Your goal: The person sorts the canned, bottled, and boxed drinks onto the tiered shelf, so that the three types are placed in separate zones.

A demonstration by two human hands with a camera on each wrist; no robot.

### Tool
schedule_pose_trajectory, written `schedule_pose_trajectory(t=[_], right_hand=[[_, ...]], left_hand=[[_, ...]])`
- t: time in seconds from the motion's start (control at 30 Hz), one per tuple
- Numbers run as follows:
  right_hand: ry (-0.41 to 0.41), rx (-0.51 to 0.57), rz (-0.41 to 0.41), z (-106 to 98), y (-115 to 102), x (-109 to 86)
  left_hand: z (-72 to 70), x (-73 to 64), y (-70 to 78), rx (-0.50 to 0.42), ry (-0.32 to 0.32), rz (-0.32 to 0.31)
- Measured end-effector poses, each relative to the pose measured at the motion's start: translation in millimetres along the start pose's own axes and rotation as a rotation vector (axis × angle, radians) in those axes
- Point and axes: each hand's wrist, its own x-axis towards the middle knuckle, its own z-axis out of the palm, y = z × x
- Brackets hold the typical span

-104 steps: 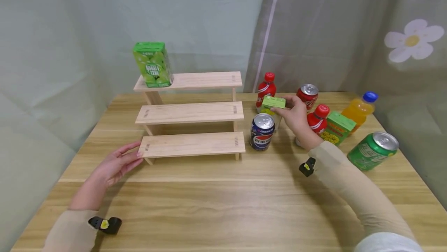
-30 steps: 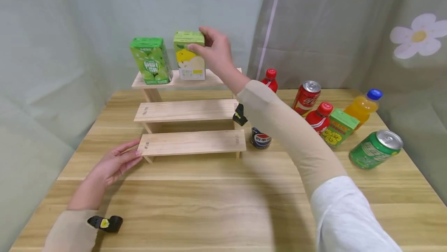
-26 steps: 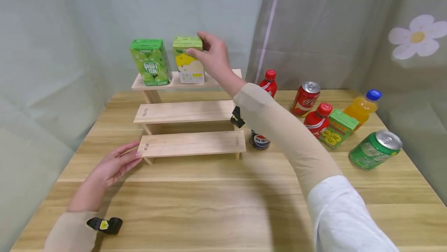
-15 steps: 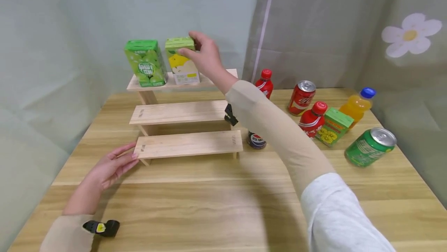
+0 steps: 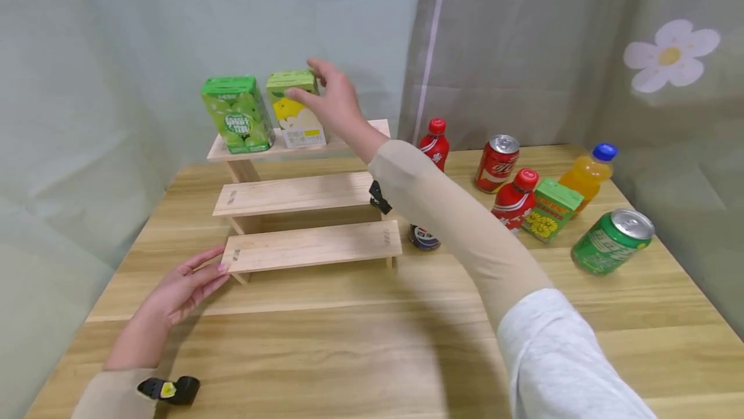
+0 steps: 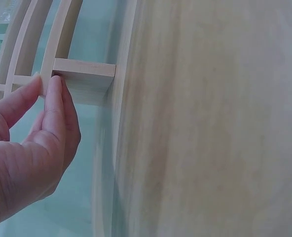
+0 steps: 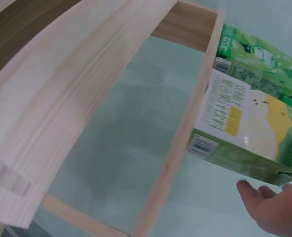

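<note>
A three-tier wooden display stand stands at the left of the table. My left hand pinches the left end of its lowest board, thumb on one face and fingers on the other, as the left wrist view shows. On the top board stands a yellow-green juice carton, with a green grape juice carton to its left. My right hand is at the yellow-green carton's upper right, thumb in front of it. In the right wrist view, the right hand's fingers are spread, with a gap between them and the carton's side.
Right of the stand are a dark blue can, partly hidden by the right sleeve, red bottles, a red can, a green carton, an orange drink bottle and a tilted green can. Curtains hang behind.
My right hand has carried the yellow-green carton from beside the blue can onto the top board, then loosened its fingers from it. My left hand has stayed at the lowest board.
</note>
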Motion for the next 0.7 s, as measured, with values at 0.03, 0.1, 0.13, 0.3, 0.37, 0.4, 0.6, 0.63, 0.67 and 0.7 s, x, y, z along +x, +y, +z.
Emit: schedule_pose_trajectory(t=[0.03,0.1,0.13,0.3,0.37,0.4,0.6,0.63,0.67,0.7], right_hand=[[-0.002,-0.001,-0.001,-1.0,-1.1,-1.5],[-0.004,0.000,-0.007,-3.7,-3.8,-4.8],[-0.001,0.000,-0.016,-5.4,-5.3,-6.6],[0.051,0.008,-0.038,-20.4,-8.7,-16.5],[0.079,0.014,-0.045,-28.7,-6.8,-21.0],[0.085,0.018,-0.049,-33.1,-5.3,-23.6],[0.114,0.033,-0.109,-59.1,5.2,-41.8],[0.128,0.034,-0.119,-63.5,6.5,-44.9],[0.146,0.034,-0.135,-68.0,8.1,-47.8],[0.165,0.029,-0.148,-72.7,9.5,-50.8]], left_hand=[[-0.6,-0.4,0.4,-0.005,0.001,-0.003],[-2.0,-1.1,1.3,-0.017,-0.002,-0.001],[-2.8,-1.6,1.8,-0.022,-0.002,0.002],[-4.7,-0.7,4.6,-0.031,-0.008,0.011],[-4.3,0.9,5.3,-0.034,-0.005,0.003],[-4.1,1.7,5.5,-0.034,-0.002,-0.002],[-2.0,5.8,4.9,-0.025,0.026,-0.024],[-1.6,6.5,5.1,-0.023,0.029,-0.026],[-1.1,7.4,5.6,-0.021,0.032,-0.029],[-0.5,8.3,6.1,-0.018,0.036,-0.031]])
